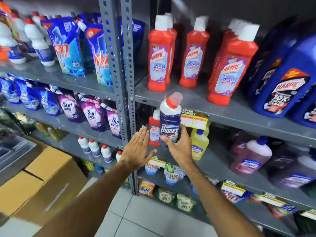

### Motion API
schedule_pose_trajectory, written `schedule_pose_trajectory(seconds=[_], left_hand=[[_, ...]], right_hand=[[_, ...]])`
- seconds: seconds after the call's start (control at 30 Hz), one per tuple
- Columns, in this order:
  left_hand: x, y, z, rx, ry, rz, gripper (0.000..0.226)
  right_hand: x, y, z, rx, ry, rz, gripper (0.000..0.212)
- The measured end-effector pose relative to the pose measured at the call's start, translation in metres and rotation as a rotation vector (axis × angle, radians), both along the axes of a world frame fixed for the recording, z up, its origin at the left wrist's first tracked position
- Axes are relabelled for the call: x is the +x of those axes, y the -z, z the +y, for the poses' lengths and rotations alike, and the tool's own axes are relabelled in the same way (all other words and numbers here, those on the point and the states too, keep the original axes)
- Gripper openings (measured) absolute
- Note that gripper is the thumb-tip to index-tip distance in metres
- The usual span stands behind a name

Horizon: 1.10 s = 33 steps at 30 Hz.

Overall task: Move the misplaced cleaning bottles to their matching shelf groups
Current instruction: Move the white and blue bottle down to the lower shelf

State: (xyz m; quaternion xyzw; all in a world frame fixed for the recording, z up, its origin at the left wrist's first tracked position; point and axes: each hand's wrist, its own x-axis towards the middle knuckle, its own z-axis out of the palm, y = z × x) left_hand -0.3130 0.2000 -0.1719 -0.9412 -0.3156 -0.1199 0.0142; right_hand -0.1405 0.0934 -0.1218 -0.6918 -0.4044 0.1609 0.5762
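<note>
My right hand (pixel 179 147) grips a white and dark blue Domex bottle (pixel 170 117) with a red cap, held upright in front of the right rack's second shelf. Just behind it stands a small red Harpic bottle (pixel 153 132) alone on that shelf. My left hand (pixel 136 149) hovers flat and open to the left of it, fingers spread, holding nothing. Several red Harpic bottles (pixel 193 53) stand on the shelf above. Small white bottles with red caps (pixel 94 147) line a lower shelf of the left rack.
Grey metal uprights (pixel 123 74) divide the two racks. Yellow (pixel 199 144) and pink (pixel 251 156) cleaner bottles share the second shelf. Big blue Harpic jugs (pixel 283 79) sit top right. Detergent pouches (pixel 95 113) fill the left rack. Cardboard boxes (pixel 42 177) stand on the floor at left.
</note>
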Motion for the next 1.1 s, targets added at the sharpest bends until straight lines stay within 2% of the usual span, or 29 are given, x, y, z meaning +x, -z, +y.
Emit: schedule_pose_trajectory(seconds=[0.3, 0.6, 0.7, 0.93, 1.1], left_hand=[[0.015, 0.072, 0.017, -0.152, -0.042, 0.047, 0.098], [0.042, 0.144, 0.047, -0.196, -0.099, 0.133, 0.099], [0.049, 0.161, 0.053, -0.228, -0.133, 0.157, 0.093], [0.048, 0.196, 0.061, -0.209, -0.175, 0.22, 0.096], [0.047, 0.212, 0.062, -0.149, -0.178, 0.151, 0.096]], right_hand=[[0.023, 0.095, 0.014, -0.077, 0.062, 0.096, 0.061], [0.062, 0.172, 0.062, -0.067, 0.102, 0.107, 0.056], [0.07, 0.19, 0.075, -0.052, 0.117, 0.124, 0.058], [0.088, 0.22, 0.094, -0.03, 0.14, 0.117, 0.058], [0.099, 0.225, 0.109, -0.033, 0.133, 0.114, 0.06]])
